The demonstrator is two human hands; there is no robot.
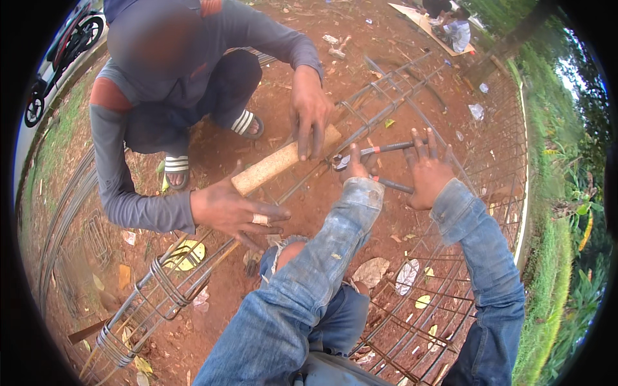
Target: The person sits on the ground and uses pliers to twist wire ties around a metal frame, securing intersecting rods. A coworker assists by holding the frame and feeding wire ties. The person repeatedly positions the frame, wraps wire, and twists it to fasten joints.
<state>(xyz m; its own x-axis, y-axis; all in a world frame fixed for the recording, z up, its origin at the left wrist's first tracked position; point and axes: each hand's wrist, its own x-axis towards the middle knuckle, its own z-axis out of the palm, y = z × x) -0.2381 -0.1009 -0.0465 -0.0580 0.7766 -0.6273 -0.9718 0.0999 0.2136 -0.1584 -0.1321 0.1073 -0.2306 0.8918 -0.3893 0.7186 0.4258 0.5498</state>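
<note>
Left hand (356,166) is wrapped round the long-handled cutter (389,147), near its head, one o'clock of centre; right hand (430,175) is spread across the parted handle ends, three-ward! Looks like the lining-up step; whether the jaws have bitten, can't tell. Next move calls for a steady head and closing handles, clear of the co-worker's fingers (312,138) on the wooden block (273,170), eleven o'clock. Steel cage (170,283) stretches toward seven.

Red soil (296,26) is strewn with leaves (371,272), bordered at right by grass (544,321) and plants (582,209); lit by daylight.
</note>
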